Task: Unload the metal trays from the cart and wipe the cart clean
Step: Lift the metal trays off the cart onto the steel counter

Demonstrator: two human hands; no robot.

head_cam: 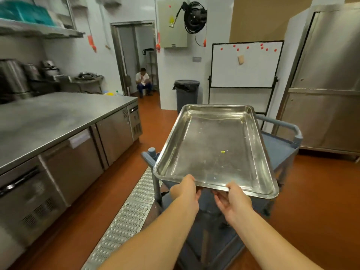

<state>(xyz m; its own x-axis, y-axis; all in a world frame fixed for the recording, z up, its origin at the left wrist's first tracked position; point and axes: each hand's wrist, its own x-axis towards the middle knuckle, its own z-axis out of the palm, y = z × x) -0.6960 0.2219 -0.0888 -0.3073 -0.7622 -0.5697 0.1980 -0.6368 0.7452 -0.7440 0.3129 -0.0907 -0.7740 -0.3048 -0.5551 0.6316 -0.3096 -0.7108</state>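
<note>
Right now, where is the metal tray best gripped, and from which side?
The near short rim of the metal tray, from the person's side, as the left hand and right hand hold it: thumbs over its flared lip, fingers underneath its shallow base.

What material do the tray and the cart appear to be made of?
The tray: likely stainless steel, polished; its walls mirror the lights, its bottom shows fine scuffs. The cart: probably plastic, matte grey-blue, showing no reflections.

The bare steel counter (58,117) lies open left; the tray (214,149) covers the cart (280,147).
</note>
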